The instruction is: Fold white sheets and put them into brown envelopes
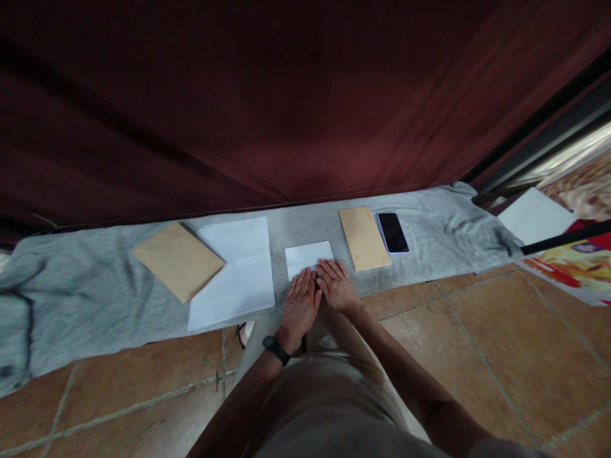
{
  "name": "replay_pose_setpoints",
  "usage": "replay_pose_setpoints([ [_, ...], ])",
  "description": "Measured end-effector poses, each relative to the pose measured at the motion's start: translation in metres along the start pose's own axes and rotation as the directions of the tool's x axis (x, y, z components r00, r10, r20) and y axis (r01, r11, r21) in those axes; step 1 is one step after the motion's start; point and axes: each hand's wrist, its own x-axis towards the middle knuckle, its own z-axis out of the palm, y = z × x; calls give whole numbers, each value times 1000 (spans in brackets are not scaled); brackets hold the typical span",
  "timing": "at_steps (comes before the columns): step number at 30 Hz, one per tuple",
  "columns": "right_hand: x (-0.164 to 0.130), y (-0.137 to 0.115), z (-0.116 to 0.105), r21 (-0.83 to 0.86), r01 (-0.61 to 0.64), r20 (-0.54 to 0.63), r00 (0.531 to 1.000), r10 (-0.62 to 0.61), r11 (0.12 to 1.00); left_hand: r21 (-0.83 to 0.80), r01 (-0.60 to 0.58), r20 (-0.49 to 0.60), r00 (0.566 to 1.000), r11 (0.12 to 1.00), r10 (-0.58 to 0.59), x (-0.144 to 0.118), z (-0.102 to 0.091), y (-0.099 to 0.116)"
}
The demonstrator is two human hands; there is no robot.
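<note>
Your left hand [300,300] and right hand [338,285] lie flat, palms down and fingers stretched out, side by side on the near edge of a small folded sheet of white paper [308,257]. The 2 hands touch at the inner fingers; neither grips anything, they only press on the paper. A black band [275,349] sits on your left wrist.

The paper rests on a grey cloth [90,299] spread along the floor at the foot of a dark red curtain [286,95]. Left of your hands lies a larger white sheet [236,270], and a brown envelope [177,260] overlaps its left edge. Just right of the folded paper lies a 2nd brown envelope [364,238], with a black phone [393,232] just beside it. Farther right, off the cloth, lies another white sheet [534,216].
</note>
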Motion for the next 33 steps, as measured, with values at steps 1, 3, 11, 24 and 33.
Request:
replay_pose_setpoints([
  [1,3,2,0,-4,9,6,1000,-9,1000,6,7,-1,1000,1000,-7,-2,-1,-1],
  [3,9,8,-1,-18,6,14,1000,-5,1000,16,25,-1,1000,1000,-25,-6,-3,-3],
  [11,26,27,-7,-76,-70,27,997,72,995,48,105,-42,994,993,-103,-20,-7,-10],
  [24,93,30,-10,-62,-65,129,989,72,996,-6,146,-78,986,989,-146,-24,-2,-12],
  [33,125,38,-23,32,-137,256,959,124,990,-24,139,-75,987,990,-141,-25,-3,-16],
])
